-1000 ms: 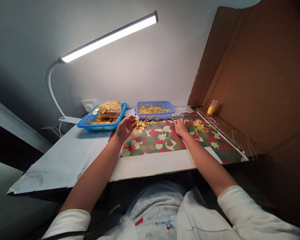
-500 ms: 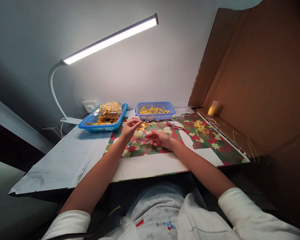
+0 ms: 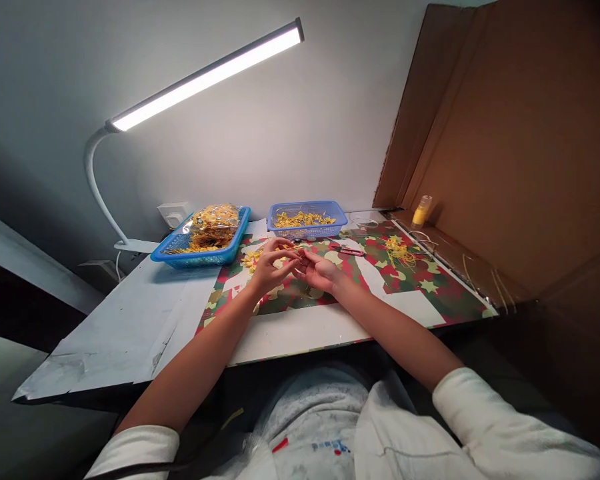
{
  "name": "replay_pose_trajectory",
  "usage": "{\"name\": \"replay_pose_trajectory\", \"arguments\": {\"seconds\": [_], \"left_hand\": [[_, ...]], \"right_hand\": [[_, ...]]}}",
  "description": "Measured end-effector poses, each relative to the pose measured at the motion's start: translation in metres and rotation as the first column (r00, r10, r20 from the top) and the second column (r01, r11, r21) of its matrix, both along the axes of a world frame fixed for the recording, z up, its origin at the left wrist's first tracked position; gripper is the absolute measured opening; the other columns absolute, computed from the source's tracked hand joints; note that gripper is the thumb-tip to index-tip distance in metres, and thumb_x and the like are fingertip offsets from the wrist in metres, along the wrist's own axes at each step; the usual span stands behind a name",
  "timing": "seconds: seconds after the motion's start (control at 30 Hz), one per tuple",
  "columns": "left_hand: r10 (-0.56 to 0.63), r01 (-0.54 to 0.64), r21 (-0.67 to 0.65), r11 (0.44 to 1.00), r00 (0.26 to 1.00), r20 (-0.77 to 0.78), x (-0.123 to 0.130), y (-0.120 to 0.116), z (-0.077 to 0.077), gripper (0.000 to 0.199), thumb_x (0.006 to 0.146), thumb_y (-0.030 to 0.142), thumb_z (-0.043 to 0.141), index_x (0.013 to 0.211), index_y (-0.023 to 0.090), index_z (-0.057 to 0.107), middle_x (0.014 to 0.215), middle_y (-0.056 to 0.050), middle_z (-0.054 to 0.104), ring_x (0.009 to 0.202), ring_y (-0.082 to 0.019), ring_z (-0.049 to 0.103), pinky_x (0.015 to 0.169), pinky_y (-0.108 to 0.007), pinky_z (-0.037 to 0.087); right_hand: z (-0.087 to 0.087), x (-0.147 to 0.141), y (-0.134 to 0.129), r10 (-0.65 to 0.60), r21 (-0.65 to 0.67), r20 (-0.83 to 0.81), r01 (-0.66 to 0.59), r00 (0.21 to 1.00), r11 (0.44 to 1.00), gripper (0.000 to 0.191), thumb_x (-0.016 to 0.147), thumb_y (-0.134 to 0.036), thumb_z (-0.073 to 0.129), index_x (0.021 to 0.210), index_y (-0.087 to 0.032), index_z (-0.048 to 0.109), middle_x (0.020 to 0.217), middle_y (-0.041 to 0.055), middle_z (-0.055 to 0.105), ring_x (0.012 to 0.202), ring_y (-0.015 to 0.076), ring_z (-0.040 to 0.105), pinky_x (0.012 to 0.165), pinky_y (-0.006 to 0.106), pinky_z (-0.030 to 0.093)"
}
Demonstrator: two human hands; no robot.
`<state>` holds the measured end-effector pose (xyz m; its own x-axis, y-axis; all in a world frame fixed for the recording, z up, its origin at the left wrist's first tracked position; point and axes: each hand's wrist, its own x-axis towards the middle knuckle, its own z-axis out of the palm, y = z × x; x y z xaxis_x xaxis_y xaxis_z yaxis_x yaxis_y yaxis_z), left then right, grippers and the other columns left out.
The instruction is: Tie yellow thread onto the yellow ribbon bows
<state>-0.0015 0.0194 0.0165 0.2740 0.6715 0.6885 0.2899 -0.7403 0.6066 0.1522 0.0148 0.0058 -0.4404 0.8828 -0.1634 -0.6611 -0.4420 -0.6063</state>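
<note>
Over the patterned sheet (image 3: 300, 301), my left hand (image 3: 274, 264) and my right hand (image 3: 316, 269) meet at the fingertips. Both have their fingers bent and pressed toward one another; whatever is between them is too small to make out. Small yellow pieces (image 3: 250, 259) lie on the sheet just left of my left hand. Pink-handled snips (image 3: 347, 251) rest behind and to the right of my right hand. A tangle of yellow threads (image 3: 400, 253) lies farther right.
A blue basket (image 3: 163, 256) with bagged yellow pieces stands at the back left, a purple-blue basket (image 3: 307, 232) at the back middle. A lamp (image 3: 210, 77) hangs above. Beside the cardboard wall (image 3: 510, 133) stands a small yellow-filled bottle (image 3: 421, 211).
My left hand has moved right and my right hand's fingers have curled, so the two now meet. The yellow pieces left of my left hand have come into view. The camera view has shifted slightly.
</note>
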Motion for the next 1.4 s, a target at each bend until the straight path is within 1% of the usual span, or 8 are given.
{"name": "replay_pose_trajectory", "arguments": {"seconds": [0.2,0.33,0.6,0.77,0.97,1.17,1.27,1.4], "left_hand": [[0.027,0.016,0.175,0.984,0.97,-0.243,0.002,-0.002,-0.005,0.014,0.082,0.032,0.065,0.074,0.022,0.072,0.102,-0.006,0.06,0.095,-0.02,0.054,0.09,-0.039,0.045],[0.012,0.074,0.212,0.974,0.924,-0.381,0.003,-0.007,-0.004,0.013,0.083,0.03,0.063,0.075,0.023,0.072,0.101,-0.005,0.061,0.09,-0.018,0.053,0.083,-0.036,0.047],[-0.032,0.168,0.242,0.956,0.877,-0.479,0.006,-0.006,-0.009,0.011,0.083,0.024,0.062,0.078,0.023,0.071,0.1,-0.004,0.062,0.092,-0.018,0.054,0.084,-0.033,0.045],[-0.019,0.153,0.217,0.964,0.855,-0.518,0.008,-0.006,-0.011,0.014,0.085,0.027,0.059,0.077,0.024,0.071,0.097,-0.004,0.063,0.086,-0.018,0.054,0.08,-0.033,0.046],[0.022,0.066,0.142,0.988,0.836,-0.548,0.004,-0.001,-0.014,0.017,0.084,0.035,0.06,0.079,0.022,0.069,0.095,-0.005,0.064,0.09,-0.02,0.056,0.083,-0.036,0.046],[-0.073,0.082,-0.003,0.997,0.864,-0.498,0.009,0.005,-0.029,0.021,0.081,0.038,0.064,0.094,0.023,0.07,0.105,-0.005,0.063,0.098,-0.021,0.058,0.088,-0.036,0.047],[-0.121,0.112,-0.047,0.993,0.876,-0.467,0.012,0.006,-0.034,0.019,0.085,0.037,0.06,0.088,0.022,0.071,0.103,-0.006,0.063,0.099,-0.02,0.058,0.091,-0.037,0.046],[-0.173,0.153,-0.081,0.985,0.894,-0.414,0.013,0.007,-0.034,0.024,0.088,0.038,0.055,0.081,0.021,0.072,0.1,-0.006,0.065,0.097,-0.019,0.058,0.089,-0.036,0.047]], "right_hand": [[0.002,0.011,0.005,-0.083,-0.037,0.011,0.083,0.996,0.996,0.027,0.098,-0.018,0.038,0.08,-0.018,0.058,0.061,-0.003,0.062,0.056,0.0089,0.058,0.059,0.022,0.049],[0.004,0.018,0.01,-0.151,-0.048,0.019,0.152,0.988,0.987,0.03,0.1,-0.02,0.035,0.075,-0.018,0.053,0.047,-0.007,0.047,0.044,0.0068,0.047,0.053,0.019,0.044],[-0.004,0.02,0.018,-0.232,-0.033,0.053,0.234,0.971,0.972,0.029,0.098,-0.02,0.039,0.07,-0.019,0.044,0.043,-0.0101,0.034,0.038,0.0057,0.031,0.046,0.017,0.033],[-0.005,0.024,0.022,-0.284,-0.015,0.077,0.286,0.956,0.958,0.031,0.098,-0.02,0.039,0.068,-0.019,0.04,0.043,-0.011,0.03,0.037,0.0051,0.026,0.047,0.017,0.032],[-0.002,0.025,0.018,-0.245,0.053,0.072,0.241,0.967,0.969,0.026,0.094,-0.021,0.048,0.069,-0.019,0.045,0.047,-0.0096,0.035,0.04,0.0056,0.03,0.05,0.019,0.035],[0.006,0.022,0.01,-0.185,0.161,0.024,0.179,0.982,0.971,0.015,0.092,-0.02,0.052,0.077,-0.019,0.054,0.053,-0.0074,0.041,0.047,0.007,0.038,0.054,0.02,0.04],[0.008,0.021,0.008,-0.164,0.193,0.018,0.158,0.986,0.969,0.015,0.093,-0.019,0.049,0.079,-0.018,0.055,0.055,-0.0064,0.042,0.048,0.0073,0.04,0.053,0.02,0.039],[0.008,0.023,0.009,-0.163,0.21,0.016,0.156,0.986,0.965,0.016,0.093,-0.019,0.049,0.078,-0.019,0.055,0.055,-0.0064,0.042,0.048,0.0072,0.04,0.053,0.02,0.04]]}}
